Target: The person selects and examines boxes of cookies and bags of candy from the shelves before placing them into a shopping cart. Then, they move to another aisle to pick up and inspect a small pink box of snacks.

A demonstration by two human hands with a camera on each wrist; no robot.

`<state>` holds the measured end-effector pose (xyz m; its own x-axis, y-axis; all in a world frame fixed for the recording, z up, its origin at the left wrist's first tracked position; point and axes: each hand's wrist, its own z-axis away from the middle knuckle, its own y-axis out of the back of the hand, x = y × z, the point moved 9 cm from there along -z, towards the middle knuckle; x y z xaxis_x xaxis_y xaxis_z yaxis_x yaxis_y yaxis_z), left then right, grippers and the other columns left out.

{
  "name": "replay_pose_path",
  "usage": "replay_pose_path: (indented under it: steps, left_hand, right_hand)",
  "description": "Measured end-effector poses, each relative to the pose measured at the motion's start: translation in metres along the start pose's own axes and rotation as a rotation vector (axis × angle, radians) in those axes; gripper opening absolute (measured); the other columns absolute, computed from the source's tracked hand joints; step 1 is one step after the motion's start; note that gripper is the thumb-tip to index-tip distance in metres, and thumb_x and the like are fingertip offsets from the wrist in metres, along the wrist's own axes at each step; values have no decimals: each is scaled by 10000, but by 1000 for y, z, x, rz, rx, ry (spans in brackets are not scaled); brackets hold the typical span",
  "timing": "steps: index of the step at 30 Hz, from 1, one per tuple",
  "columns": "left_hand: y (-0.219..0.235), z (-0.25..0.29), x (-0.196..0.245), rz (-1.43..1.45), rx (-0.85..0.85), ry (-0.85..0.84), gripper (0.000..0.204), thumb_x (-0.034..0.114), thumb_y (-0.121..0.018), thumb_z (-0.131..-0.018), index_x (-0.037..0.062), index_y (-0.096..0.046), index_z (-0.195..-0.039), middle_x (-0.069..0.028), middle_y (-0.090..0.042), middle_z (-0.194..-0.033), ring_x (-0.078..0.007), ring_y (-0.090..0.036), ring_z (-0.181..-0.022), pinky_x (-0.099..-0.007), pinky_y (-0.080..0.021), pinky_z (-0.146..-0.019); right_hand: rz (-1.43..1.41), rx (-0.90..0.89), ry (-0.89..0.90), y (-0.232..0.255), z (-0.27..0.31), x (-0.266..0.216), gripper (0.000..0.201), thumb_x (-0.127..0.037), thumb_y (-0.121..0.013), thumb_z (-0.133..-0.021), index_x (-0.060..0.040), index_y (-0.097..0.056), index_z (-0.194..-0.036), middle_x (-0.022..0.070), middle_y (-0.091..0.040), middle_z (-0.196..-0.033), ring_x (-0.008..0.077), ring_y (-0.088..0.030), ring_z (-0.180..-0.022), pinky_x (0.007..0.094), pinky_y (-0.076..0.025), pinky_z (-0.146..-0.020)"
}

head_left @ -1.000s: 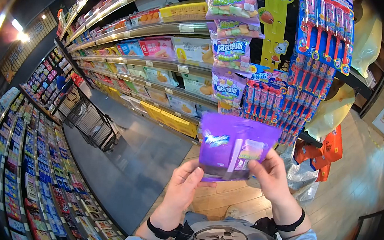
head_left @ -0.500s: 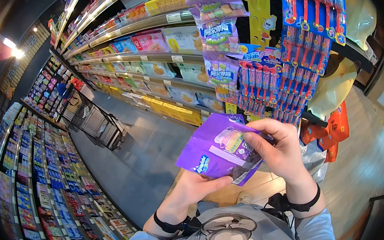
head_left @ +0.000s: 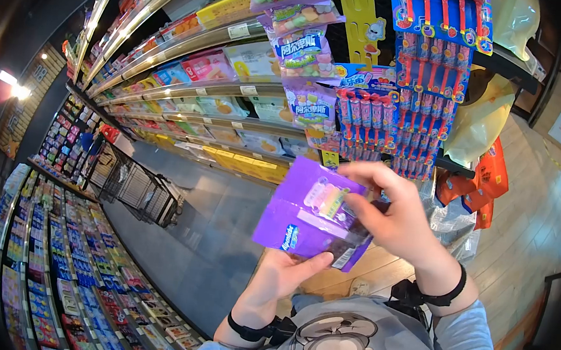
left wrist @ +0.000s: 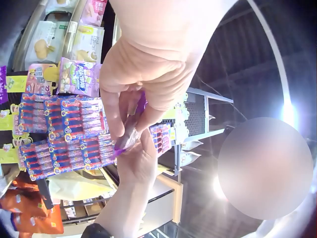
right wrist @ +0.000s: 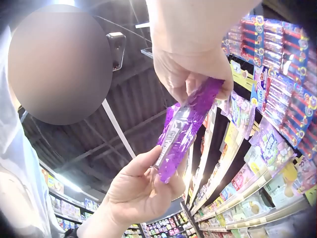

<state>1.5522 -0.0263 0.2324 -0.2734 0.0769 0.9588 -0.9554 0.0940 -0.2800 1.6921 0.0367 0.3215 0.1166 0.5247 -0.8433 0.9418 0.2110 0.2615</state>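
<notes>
A purple candy bag (head_left: pixel 283 216) is tilted in front of the person's chest, its back with a clear strip, printed pictures and a barcode facing up. The left hand (head_left: pixel 284 273) grips its lower edge, thumb laid over the printed side. At the right end, the right hand (head_left: pixel 398 220) holds the bag between its bent thumb and fingers. Seen nearly edge-on in the right wrist view, the bag (right wrist: pixel 185 131) spans both hands. In the left wrist view, only slivers of the bag (left wrist: pixel 130 136) show between the fingers.
Hanging marshmallow bags (head_left: pixel 306 52) and blue cards of red candy sticks (head_left: pixel 432 68) are just beyond the hands. Shelves of packaged snacks (head_left: pixel 206 104) run to the left. A black shopping cart (head_left: pixel 134 184) stands in the aisle; orange bags (head_left: pixel 490 175) sit low at right.
The purple bag has turned, so its printing now slants and its top points left. The left hand has shifted along its lower edge; the right fingers have moved slightly on the right end.
</notes>
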Motion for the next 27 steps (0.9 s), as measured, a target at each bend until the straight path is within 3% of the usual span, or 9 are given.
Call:
replay_pose_path:
  steps: [2, 7, 9, 11, 13, 15, 19, 22, 27]
  left_hand:
    - [11, -6, -8, -30, 21, 48, 408, -59, -610, -812, 7, -489, -1196, -84, -572, -1123, -139, -554, -1020, -290, -486, -849]
    - [36, -34, -42, -158, 141, -161, 429, -67, -581, -794, -16, -471, -1206, -64, -587, -1081, -136, -602, -891, -280, -522, -708]
    - [33, -36, -58, -90, 101, -76, 546, -23, -619, -764, -13, -420, -1272, -95, -585, -1071, -196, -614, -884, -299, -519, -720]
    - [33, -38, -83, -824, -39, 106, 752, 55, -696, -731, 1, -291, -1362, -156, -527, -1156, -248, -568, -1021, -304, -482, -835]
    - [52, -50, -110, -817, -61, 198, 868, 111, -737, -694, 3, -227, -1388, -189, -482, -1190, -270, -519, -1085, -309, -452, -869]
    - [73, -63, -106, -1197, 74, -191, 885, 118, -743, -689, 10, -217, -1393, -187, -481, -1199, -261, -497, -1122, -316, -455, -849]
    - [148, -98, -149, -549, 472, -172, 502, 163, -686, -792, -4, -482, -1219, -116, -544, -1117, -154, -532, -943, -280, -458, -761]
    - [149, -139, -189, -3, 240, 204, 327, 160, -644, -840, -9, -550, -1104, -47, -603, -960, -102, -542, -797, -238, -441, -705]
    - [161, -202, -194, -88, 262, 109, 311, 93, -626, -836, 4, -537, -1120, -13, -608, -876, -85, -555, -763, -220, -427, -674]
  right_hand:
    - [388, 117, 224, -1, 4, -6, 456, -51, -662, -711, -37, -504, -1138, 160, -513, -1050, 339, -468, -960, 407, -382, -833]
    - [188, -206, 16, -71, 26, 50, 622, -259, -677, -778, -30, -412, -1293, 175, -481, -1191, 358, -443, -1106, 424, -364, -944]
    - [177, -242, -69, -93, 37, 89, 649, -287, -638, -818, -35, -352, -1343, 198, -437, -1245, 352, -433, -1140, 392, -363, -968]
    - [-97, -252, -234, -106, 43, 133, 535, -285, -570, -884, -21, -390, -1313, 156, -490, -1205, 261, -473, -1115, 345, -387, -943]
    - [-256, -262, -395, -116, 50, 195, 484, -272, -539, -903, -26, -399, -1296, 139, -521, -1176, 214, -501, -1067, 331, -405, -921]
    - [-520, -143, -564, -115, 54, 227, 317, -200, -474, -947, -21, -473, -1209, 60, -596, -1049, 115, -523, -953, 280, -427, -875]
    - [-635, -86, -716, -125, 64, 289, 279, -189, -520, -927, -16, -527, -1146, 56, -611, -1041, 120, -556, -916, 280, -449, -844]
    - [-665, -18, -802, -131, 58, 321, 251, -173, -557, -906, -11, -558, -1098, 49, -628, -1007, 115, -577, -881, 282, -469, -807]
    - [-654, 277, -897, -116, 37, 369, 230, -151, -607, -870, 7, -587, -1036, 53, -646, -956, 127, -601, -829, 279, -482, -764]
